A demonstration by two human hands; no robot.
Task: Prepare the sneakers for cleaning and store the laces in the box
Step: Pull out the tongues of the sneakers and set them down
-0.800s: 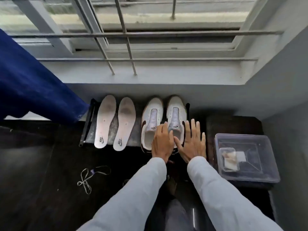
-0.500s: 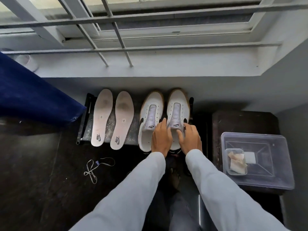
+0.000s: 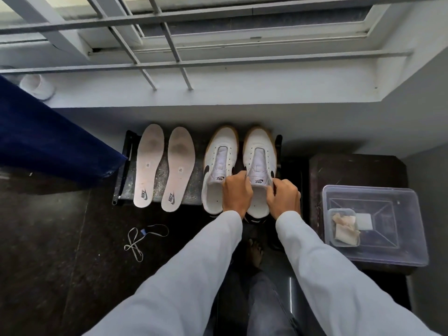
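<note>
1. At 12 o'clock, the left hand point(image 3: 237, 193) and right hand point(image 3: 284, 199) curled round the right sneaker point(image 3: 260, 149), seemingly pinching its tongue point(image 3: 257, 166) straight.
2. The insoles point(image 3: 148, 166) lay out at 11 o'clock, so stripping was done.
3. The next move called for carrying the lace point(image 3: 141, 238), at 8 o'clock on the floor, to the box point(image 3: 388, 258) at 3 o'clock.

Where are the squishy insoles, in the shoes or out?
Out. Both insoles lie flat on the rack, beside the sneakers.

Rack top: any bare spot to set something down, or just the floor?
Rack is full: two insoles, left sneaker, and right sneaker gripped by left hand and right hand. Free: dark floor left of the loose lace, and the stand top behind the clear box.
</note>
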